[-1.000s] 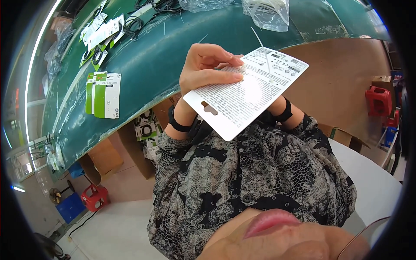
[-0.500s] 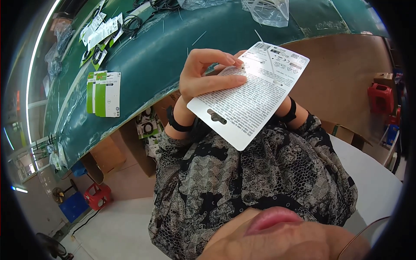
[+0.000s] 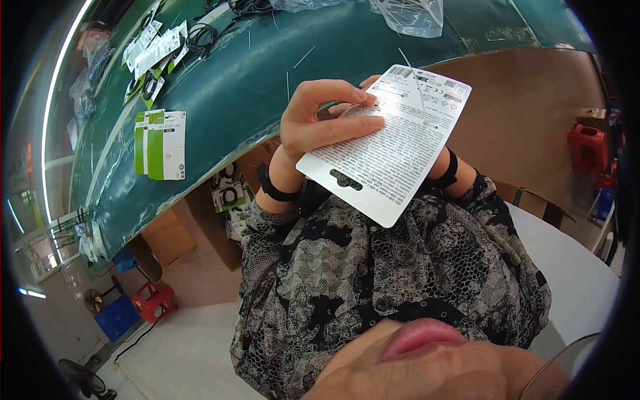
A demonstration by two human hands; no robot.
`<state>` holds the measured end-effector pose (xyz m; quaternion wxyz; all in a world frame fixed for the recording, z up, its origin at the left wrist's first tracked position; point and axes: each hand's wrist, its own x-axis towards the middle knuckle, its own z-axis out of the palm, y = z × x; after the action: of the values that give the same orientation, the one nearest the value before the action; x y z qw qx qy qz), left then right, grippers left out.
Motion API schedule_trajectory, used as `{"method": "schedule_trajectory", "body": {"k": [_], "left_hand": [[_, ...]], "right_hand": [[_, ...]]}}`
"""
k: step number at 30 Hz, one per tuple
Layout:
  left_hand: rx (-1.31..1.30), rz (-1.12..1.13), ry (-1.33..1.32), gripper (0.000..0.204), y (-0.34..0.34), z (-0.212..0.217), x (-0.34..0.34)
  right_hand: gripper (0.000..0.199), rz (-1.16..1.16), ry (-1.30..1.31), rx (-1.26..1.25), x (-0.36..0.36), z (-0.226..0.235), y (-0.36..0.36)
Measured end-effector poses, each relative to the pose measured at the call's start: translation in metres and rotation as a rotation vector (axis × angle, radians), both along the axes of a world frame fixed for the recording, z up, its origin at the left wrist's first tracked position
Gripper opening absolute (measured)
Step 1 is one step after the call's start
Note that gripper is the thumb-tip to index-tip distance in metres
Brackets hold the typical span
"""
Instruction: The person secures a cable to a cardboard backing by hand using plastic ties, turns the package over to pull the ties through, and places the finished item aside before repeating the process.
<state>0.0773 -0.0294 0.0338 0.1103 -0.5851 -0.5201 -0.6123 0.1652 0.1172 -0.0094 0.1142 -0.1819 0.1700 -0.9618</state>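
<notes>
A white printed packaging card [image 3: 373, 160] with a dark-looking hang hole is held tilted in front of my chest. My left hand [image 3: 323, 117] grips its left edge, thumb and forefinger lying on the printed face beside a small hole. Through another small hole near the right edge passes a thin pale strip, like a tie [image 3: 417, 83], whose free end sticks up past the card's far edge. Behind the card is my right hand, its fingers mostly hidden; the right wrist [image 3: 448, 168] with a black band shows at the card's right side.
On the green table [image 3: 227, 93] to the left lie green-and-white cards [image 3: 167, 145]. Farther back are carded cables [image 3: 157, 53], loose black cables [image 3: 203, 37] and a clear plastic bag [image 3: 413, 17]. Below the table edge an open carton [image 3: 213, 233] holds more carded cables.
The card has turned slightly, its hang-hole end shifting to the right. My left hand has moved slightly right with it, and the strip's free end has swung a little right.
</notes>
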Motion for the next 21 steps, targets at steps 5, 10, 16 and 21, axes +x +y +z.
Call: {"method": "schedule_trajectory", "body": {"k": [5,10,16,21], "left_hand": [[-0.015,0.021,0.037,0.034,0.0,-0.004,-0.004],[0.017,0.01,0.051,0.034,0.001,-0.004,-0.003],[0.002,-0.001,0.077,0.035,-0.001,-0.004,-0.005],[0.029,-0.011,0.067,0.034,0.0,-0.002,-0.003]], "right_hand": [[0.042,-0.188,0.058,0.442,0.002,-0.002,0.004],[0.044,0.034,-0.017,0.02,0.001,0.005,0.006],[0.046,-0.282,0.085,0.693,0.007,0.007,0.005],[0.052,-0.061,0.027,0.315,0.005,0.011,0.007]]}}
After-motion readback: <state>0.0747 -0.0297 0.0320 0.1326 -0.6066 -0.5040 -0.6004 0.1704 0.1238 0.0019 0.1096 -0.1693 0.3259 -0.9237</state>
